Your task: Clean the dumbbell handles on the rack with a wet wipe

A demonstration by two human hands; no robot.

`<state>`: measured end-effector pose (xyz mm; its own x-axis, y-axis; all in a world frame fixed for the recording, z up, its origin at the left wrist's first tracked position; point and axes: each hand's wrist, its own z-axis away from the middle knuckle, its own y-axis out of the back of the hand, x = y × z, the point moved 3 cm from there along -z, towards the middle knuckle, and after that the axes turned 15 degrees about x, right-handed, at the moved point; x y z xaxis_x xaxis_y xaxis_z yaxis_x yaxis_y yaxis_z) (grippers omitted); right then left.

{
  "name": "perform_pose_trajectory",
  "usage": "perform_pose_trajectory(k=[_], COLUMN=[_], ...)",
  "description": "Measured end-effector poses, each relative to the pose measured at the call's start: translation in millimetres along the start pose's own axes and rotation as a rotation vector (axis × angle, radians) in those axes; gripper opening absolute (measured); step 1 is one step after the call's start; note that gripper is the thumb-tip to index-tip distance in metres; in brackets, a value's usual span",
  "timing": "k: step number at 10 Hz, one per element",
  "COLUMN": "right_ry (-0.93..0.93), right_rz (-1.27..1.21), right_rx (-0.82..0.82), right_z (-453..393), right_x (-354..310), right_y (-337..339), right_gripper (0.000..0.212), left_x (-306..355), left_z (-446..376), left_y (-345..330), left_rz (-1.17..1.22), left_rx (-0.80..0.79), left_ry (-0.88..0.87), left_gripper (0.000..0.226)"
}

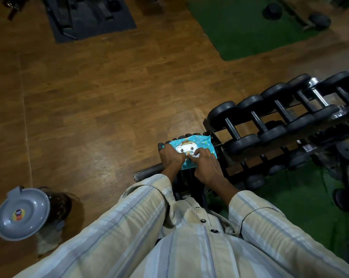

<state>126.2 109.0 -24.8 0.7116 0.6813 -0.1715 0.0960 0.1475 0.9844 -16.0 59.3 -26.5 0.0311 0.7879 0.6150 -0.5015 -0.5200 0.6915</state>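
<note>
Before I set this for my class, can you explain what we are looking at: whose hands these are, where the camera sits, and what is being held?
The camera is worn on a person's head and looks down, so you see their own striped sleeves and hands. There is no machine. The left hand grips a blue wipe pack, while the right hand picks at its flap, with no wipe out yet. To the right, a rack holds rows of black dumbbells. On the wooden floor at lower left stands a grey bin.
</note>
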Motion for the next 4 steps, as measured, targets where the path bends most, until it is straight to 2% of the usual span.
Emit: perform_pose_trajectory(k=[1, 2, 3, 4], right_ry=[0.033, -0.090, -0.261, -0.490], right_rz=[0.053, -0.046, -0.299, -0.504], right_rx=[-0.018, -0.005, 0.055, 0.202], right_z=[0.4, -1.3, -3.9, -8.6], right_x=[0.5, 5.8, 14.5, 28.7], right_y=[-3.0, -1.8, -0.8, 2.2], right_gripper=[0.063, 0.057, 0.047, 0.037], left_x=[-0.1, 1.1, -0.7, -1.4], left_z=[1.1, 3.6, 7.5, 13.0], left_y=[-0.4, 3.7, 5.7, 8.9], left_rz=[-0.002, -0.020, -0.022, -0.033], left_rx=[-0.002, -0.008, 0.011, 0.065], left_ry=[-0.032, -0.040, -0.040, -0.018], left_gripper=[0.068, 0.069, 0.067, 0.061])
